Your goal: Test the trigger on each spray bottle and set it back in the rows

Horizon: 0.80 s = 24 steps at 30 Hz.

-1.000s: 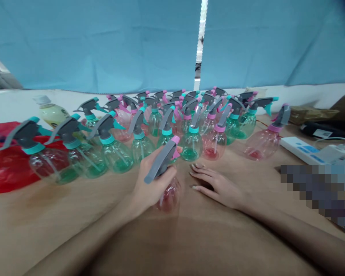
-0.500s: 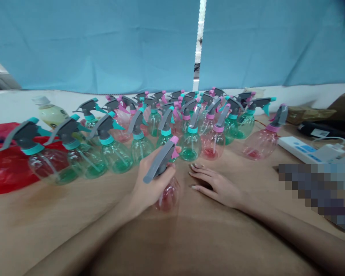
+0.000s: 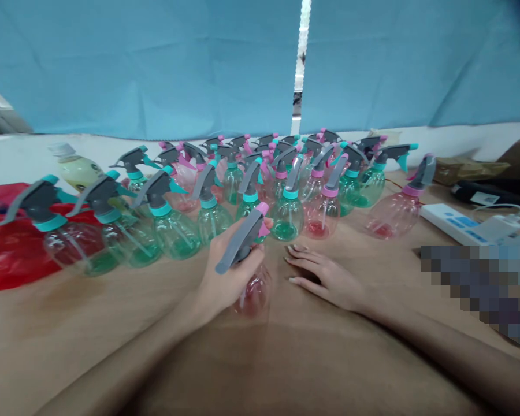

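My left hand [image 3: 227, 268] is wrapped round the neck of a pink spray bottle [image 3: 255, 292], which stands on the wooden table. Its grey trigger head [image 3: 241, 240] with a pink nozzle rises above my fingers, and my hand hides the collar. To the right, my right hand [image 3: 323, 274] lies palm down on the table, fingers stretched out, touching no bottle. Just beyond it stand a green spray bottle [image 3: 287, 222] with a turquoise collar and a pink spray bottle [image 3: 319, 219] with a pink collar.
Several more spray bottles [image 3: 177, 234] stand in rows behind my hands. A red plastic bag [image 3: 8, 248] and a pale capped bottle [image 3: 75, 167] are at the left. On the right lie a white power strip [image 3: 446, 222] and a pink spray bottle [image 3: 392, 216] standing apart.
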Available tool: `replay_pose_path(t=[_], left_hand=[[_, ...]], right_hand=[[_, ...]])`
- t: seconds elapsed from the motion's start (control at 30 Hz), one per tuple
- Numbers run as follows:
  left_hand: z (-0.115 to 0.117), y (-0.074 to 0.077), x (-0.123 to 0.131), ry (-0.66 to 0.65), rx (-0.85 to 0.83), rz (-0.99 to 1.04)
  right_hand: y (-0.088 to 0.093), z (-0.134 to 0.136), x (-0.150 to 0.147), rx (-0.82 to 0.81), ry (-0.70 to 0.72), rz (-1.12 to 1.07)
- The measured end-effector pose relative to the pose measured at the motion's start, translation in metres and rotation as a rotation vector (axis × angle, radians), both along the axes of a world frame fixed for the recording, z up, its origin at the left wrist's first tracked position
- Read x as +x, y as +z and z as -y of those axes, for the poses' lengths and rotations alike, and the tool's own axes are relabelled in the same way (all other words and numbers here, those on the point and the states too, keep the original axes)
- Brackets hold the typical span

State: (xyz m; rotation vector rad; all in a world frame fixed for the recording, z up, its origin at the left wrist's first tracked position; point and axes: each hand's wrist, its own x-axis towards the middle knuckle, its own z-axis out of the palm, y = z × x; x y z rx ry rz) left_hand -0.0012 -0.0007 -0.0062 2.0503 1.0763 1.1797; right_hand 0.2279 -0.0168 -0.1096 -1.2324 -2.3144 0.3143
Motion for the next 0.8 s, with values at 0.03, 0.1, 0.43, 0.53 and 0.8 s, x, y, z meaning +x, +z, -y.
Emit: replay_pose_path(t=[0.03, 0.1, 0.43, 0.53, 0.8], left_hand=[[0.0002, -0.0001, -0.0001, -0.008, -0.011, 0.002], [0.0005, -0.0001, -0.0002, -0.023, -0.024, 0.010], [-0.0012, -0.0016, -0.0007, -0.018, -0.010, 0.023], [-0.0007, -0.0005, -0.0010, -0.025, -0.018, 0.013], [-0.0013, 0.0062, -0.0018, -0.026, -0.011, -0.045]], right_hand=[[0.0005, 0.0002, -0.0002, -0.002, 0.000, -0.003], [0.0014, 0.0007, -0.0006, -0.007, -0.001, 0.008], [0.0007, 0.0007, -0.0009, 0.001, -0.010, -0.012], [0.0015, 0.0009, -0.0010, 0.000, -0.010, 0.006], [0.0007, 0.0010, -0.0008, 0.001, -0.009, -0.007]])
